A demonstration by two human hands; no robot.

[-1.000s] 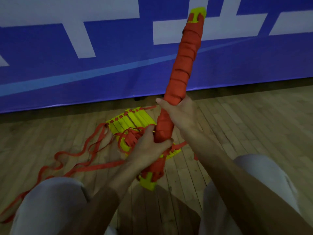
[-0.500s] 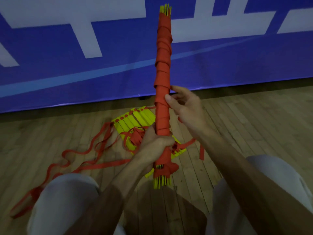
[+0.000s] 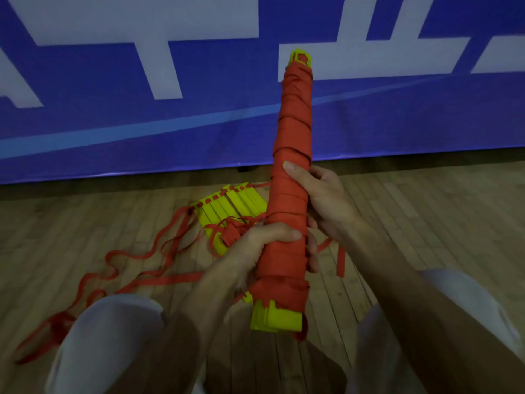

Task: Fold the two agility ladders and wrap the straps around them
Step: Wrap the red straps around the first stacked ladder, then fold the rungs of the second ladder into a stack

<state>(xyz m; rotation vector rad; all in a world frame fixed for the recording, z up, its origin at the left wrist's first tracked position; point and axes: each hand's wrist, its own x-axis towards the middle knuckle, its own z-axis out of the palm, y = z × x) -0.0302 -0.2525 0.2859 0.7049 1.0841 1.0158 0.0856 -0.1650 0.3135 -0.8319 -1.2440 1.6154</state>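
- Nearest, at lower centre, the wrapped ladder bundle [image 3: 289, 200] stands almost upright between the person's knees [image 3: 108, 331], its yellow rung ends [image 3: 277, 318] bare below the red strap.
- The left hand [image 3: 255, 251] is clenched around the lower part of the bundle. The right hand [image 3: 321, 194] grips it just above, thumb pressed flat on the wrap.
- Risk: the lowest turns bulge loosely above the yellow ends. If either grip slackens, I judge those coils could slide off and let the rungs splay.
- A short red strap tail [image 3: 341, 260] hangs right of the bundle. Whether it is this bundle's free end I cannot tell; left untucked, it could unwind.
- Room here is tight, with the knees on both sides of the bundle's foot.
- Farther off, left of centre, the second ladder [image 3: 227, 206] lies folded on the wooden floor [image 3: 426, 217], its loose straps [image 3: 136, 257] trailing toward the lower left. They could snag a knee or tangle when pulled.
- Farthest, the blue wall banner [image 3: 113, 132] closes off the floor; open boards remain at right.
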